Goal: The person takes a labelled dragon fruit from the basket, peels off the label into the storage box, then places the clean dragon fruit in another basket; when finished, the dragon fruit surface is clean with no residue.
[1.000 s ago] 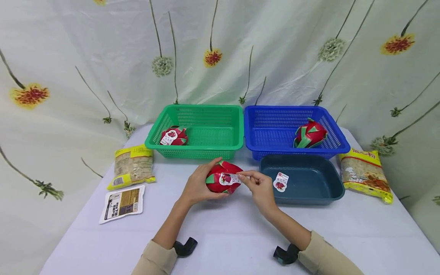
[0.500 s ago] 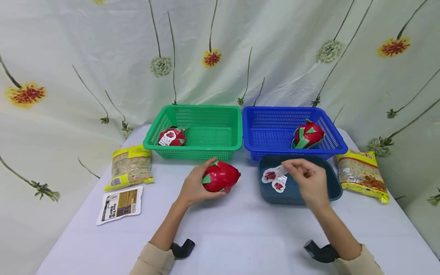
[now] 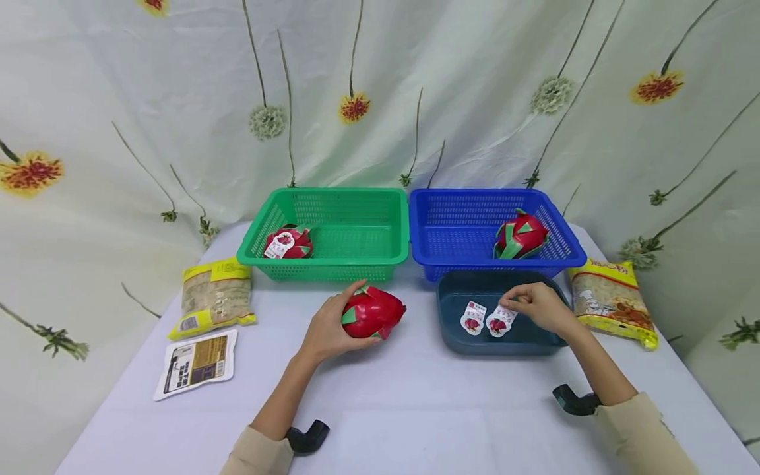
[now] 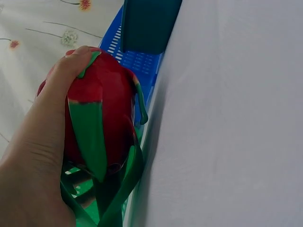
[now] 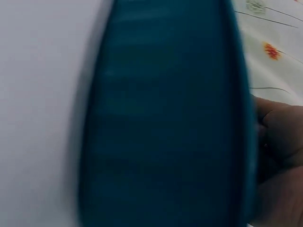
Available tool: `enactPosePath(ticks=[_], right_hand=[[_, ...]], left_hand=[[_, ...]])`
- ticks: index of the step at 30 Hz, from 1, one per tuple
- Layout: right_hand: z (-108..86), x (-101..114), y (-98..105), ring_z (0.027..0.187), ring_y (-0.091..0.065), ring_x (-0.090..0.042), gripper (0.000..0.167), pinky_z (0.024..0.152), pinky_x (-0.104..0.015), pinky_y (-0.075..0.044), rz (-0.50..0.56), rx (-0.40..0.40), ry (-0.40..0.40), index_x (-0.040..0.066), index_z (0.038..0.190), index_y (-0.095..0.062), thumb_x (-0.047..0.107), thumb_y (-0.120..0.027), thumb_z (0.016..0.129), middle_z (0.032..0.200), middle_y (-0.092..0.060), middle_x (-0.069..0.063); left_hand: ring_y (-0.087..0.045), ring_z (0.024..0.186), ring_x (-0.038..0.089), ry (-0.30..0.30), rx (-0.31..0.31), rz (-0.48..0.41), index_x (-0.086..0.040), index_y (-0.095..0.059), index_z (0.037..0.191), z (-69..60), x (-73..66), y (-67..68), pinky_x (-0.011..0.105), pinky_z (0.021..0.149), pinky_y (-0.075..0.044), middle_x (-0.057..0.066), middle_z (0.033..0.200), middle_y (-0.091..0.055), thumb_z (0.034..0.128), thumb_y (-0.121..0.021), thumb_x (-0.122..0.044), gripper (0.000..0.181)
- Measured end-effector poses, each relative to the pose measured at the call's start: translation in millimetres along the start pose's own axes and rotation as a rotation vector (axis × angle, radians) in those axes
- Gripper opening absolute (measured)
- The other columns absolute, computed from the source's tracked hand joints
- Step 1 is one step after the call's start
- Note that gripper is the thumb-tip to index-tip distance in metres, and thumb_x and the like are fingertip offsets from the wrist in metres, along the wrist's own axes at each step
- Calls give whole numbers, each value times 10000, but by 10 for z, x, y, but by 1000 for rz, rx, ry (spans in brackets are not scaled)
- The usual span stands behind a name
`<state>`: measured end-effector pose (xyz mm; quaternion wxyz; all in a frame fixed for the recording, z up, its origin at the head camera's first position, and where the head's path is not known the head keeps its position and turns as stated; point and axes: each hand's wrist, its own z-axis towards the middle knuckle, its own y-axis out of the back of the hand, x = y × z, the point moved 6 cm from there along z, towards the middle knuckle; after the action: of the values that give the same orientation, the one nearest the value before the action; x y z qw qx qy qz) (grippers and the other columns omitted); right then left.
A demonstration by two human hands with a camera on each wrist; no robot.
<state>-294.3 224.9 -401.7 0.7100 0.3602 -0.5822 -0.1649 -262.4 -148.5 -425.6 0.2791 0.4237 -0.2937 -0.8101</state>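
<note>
In the head view my left hand (image 3: 329, 330) grips a red dragon fruit (image 3: 374, 313) with green scales, its tip turned right, just above the table or touching it; I cannot tell which. The left wrist view shows the thumb lying along the same dragon fruit (image 4: 116, 109). My right hand (image 3: 543, 307) pinches a dragon fruit sticker (image 3: 499, 323) by its upper edge, over the dark teal tray (image 3: 451, 340). Another such sticker (image 3: 472, 318) lies in that tray, just left of it. In the right wrist view the tray's wall (image 5: 246, 118) stands beside the hand (image 5: 284, 142); no sticker shows there.
Behind stand a green basket (image 3: 332, 269) holding a stickered dragon fruit (image 3: 297, 245) and a blue basket (image 3: 499, 265) holding a dragon fruit (image 3: 522, 237). Yellow food bags (image 3: 216, 293) (image 3: 611, 300) flank the table's sides. A flat white-edged packet (image 3: 197, 361) lies at left.
My right hand has pulled the sticker off the dragon fruit and carried it right, down into the teal tray. The left hand has kept its hold; the head view has shifted slightly.
</note>
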Motion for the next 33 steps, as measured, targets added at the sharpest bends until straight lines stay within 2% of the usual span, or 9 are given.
enactPosePath(ticks=[5,8,12,15,19,22,24,26,33], right_hand=[[126,-77,-136,488,-330,-135,180,426,-230,-253,-156,-18,1,33,932,-706,183,-687,835,534,-339,28],[170,-122,-197,504,-341,-134,235,444,-238,-268,-247,21,-14,49,959,-708,208,-736,787,548,-355,17],[176,-169,-263,582,-411,-147,350,519,-292,-401,-350,96,-2,58,1031,-698,244,-772,744,649,-527,-62],[156,-178,-274,647,-474,-166,438,609,-357,-492,-407,111,13,47,1103,-672,268,-774,739,857,-645,-154],[114,-154,-243,599,-475,-162,565,555,-323,-485,-469,72,21,35,1201,-611,311,-772,735,803,-635,-141],[71,-121,-226,510,-392,-132,544,465,-254,-382,-458,27,44,30,1167,-634,310,-780,725,596,-497,-25],[49,-105,-229,485,-332,-110,496,441,-225,-323,-451,12,72,36,1112,-668,316,-783,719,555,-423,30],[40,-122,-254,478,-311,-109,509,440,-228,-269,-437,44,62,40,1117,-670,343,-775,722,532,-352,51],[50,-230,-315,543,-388,-148,677,469,-256,-310,-441,176,-42,67,1279,-553,444,-729,744,596,-444,-15]], left_hand=[[-526,1006,167,18,7,-1,-345,-340,1400,-15,19,-5,369,700,-528,-9,1124,-573,568,-797,-568,974],[-524,1009,163,27,8,1,-331,-345,1401,-22,27,-8,372,705,-526,-14,1127,-571,567,-794,-574,978],[-526,1005,156,31,1,4,-292,-371,1397,-23,28,-3,373,712,-521,-21,1118,-577,555,-805,-561,985],[-525,1009,155,29,2,7,-312,-360,1399,-22,26,0,377,713,-523,-21,1123,-575,558,-801,-568,983],[-522,1018,157,31,3,3,-360,-335,1401,-24,21,4,386,721,-522,-15,1136,-572,565,-786,-591,977],[-522,1021,160,34,7,-5,-342,-343,1403,-28,16,1,388,727,-520,-9,1142,-571,568,-777,-604,976],[-522,1020,167,40,13,-10,-326,-348,1404,-31,17,-2,392,725,-521,-3,1143,-570,570,-776,-605,978],[-515,1027,167,54,19,-16,-327,-348,1405,-31,27,-4,394,726,-521,-6,1150,-563,563,-778,-611,987],[-484,1056,165,73,68,-63,-370,-330,1404,-15,33,4,385,754,-510,-17,1179,-538,547,-792,-612,1004]])
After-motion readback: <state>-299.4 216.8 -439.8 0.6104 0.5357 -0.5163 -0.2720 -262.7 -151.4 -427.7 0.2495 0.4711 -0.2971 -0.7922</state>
